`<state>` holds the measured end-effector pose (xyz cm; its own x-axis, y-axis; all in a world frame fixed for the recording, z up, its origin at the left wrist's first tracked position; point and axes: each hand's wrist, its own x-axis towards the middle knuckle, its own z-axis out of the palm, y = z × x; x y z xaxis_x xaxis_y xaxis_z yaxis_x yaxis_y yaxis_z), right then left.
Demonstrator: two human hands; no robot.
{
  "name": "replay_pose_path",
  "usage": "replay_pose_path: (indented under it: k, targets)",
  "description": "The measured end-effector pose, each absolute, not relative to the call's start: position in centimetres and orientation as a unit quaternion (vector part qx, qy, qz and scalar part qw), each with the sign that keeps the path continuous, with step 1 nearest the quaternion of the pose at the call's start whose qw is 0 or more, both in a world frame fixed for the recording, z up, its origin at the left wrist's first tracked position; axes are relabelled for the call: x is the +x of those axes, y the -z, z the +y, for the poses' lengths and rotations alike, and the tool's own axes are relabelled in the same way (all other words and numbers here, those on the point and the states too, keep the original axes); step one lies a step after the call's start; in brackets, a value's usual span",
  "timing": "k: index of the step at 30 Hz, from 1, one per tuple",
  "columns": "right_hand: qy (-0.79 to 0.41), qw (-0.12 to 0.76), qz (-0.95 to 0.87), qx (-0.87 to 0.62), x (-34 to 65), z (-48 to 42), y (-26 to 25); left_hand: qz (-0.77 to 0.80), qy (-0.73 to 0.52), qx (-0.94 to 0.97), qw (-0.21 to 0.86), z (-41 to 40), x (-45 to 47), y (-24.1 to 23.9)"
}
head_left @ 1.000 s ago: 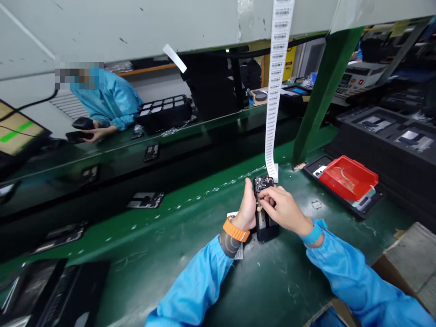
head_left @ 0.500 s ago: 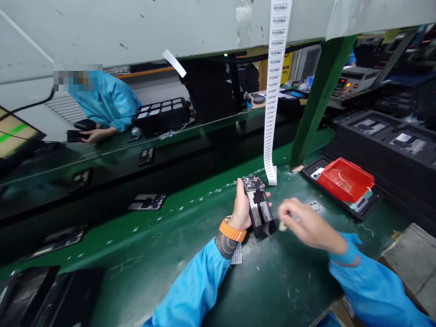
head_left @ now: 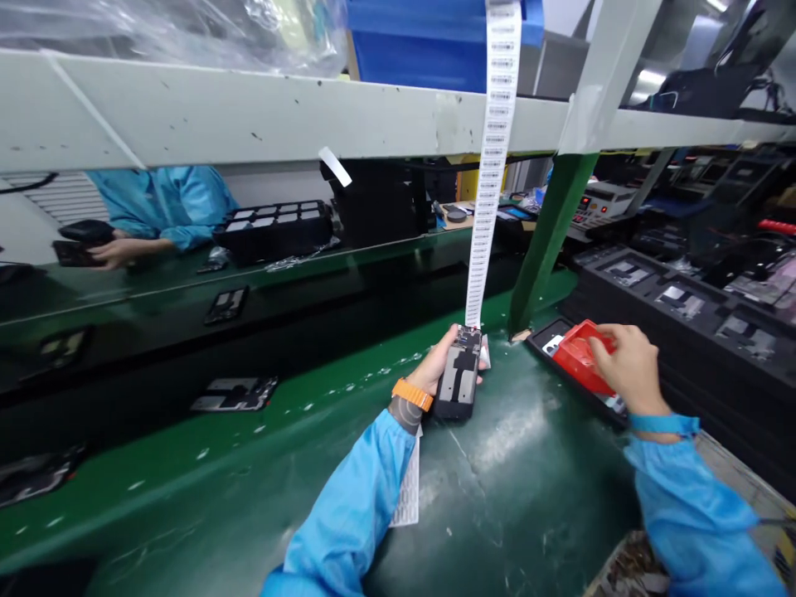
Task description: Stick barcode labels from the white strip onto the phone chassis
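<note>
My left hand [head_left: 435, 369] grips an opened black phone body [head_left: 458, 377], its inner side up, just above the green bench [head_left: 497, 497]. A long white strip of barcode labels [head_left: 488, 166] hangs from the shelf down to the phone's top end. My right hand [head_left: 625, 365] is over the red plastic bin [head_left: 575, 356] at the right, fingers curled down into it; what they hold, if anything, is hidden. The bin rests on a black tray [head_left: 547, 348]. Both arms wear blue sleeves, and an orange band [head_left: 411, 393] circles my left wrist.
A dark conveyor [head_left: 186, 332] with several phone frames runs behind the bench. Across it a co-worker in blue [head_left: 162, 203] handles a dark device. Black trays [head_left: 672, 303] are stacked at the right, and a green post [head_left: 547, 240] holds up the shelf. A label sheet [head_left: 407, 493] lies under my left forearm.
My right hand left the phone and swung right to the red bin. The left hand kept hold of the phone. The view tilted up, showing the shelf top.
</note>
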<state>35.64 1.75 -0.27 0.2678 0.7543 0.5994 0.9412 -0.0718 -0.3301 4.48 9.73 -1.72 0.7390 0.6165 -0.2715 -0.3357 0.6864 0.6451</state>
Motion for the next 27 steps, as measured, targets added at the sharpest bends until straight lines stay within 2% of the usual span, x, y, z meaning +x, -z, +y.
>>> replay_pose_path:
  k: [1, 3, 4, 7, 17, 27]
  targets:
    - [0.095, 0.405, -0.6, -0.683, 33.1, 1.7, 0.2, 0.218, -0.263, 0.285, 0.896, 9.2, 4.1, 1.8]
    - [-0.042, 0.465, -0.668, -0.58, 27.5, 1.6, 0.2, 0.178, -0.252, 0.276, 0.911, 7.8, 3.1, 1.9]
    - [-0.097, 0.467, -0.697, -0.536, 25.0, 1.6, 0.3, 0.161, -0.25, 0.271, 0.915, 6.9, 2.5, 2.0]
    - [-0.139, 0.473, -0.741, -0.456, 20.1, 1.2, 0.6, 0.12, -0.264, 0.256, 0.922, 4.1, 0.5, 2.1]
    - [-0.11, 0.474, -0.812, -0.322, 19.9, -0.6, 0.6, 0.058, -0.276, 0.241, 0.929, -0.5, -2.1, 1.8]
    - [-0.019, 0.476, -0.807, -0.349, 20.1, -0.7, 1.7, 0.096, -0.336, 0.208, 0.914, -1.3, -0.7, 1.4]
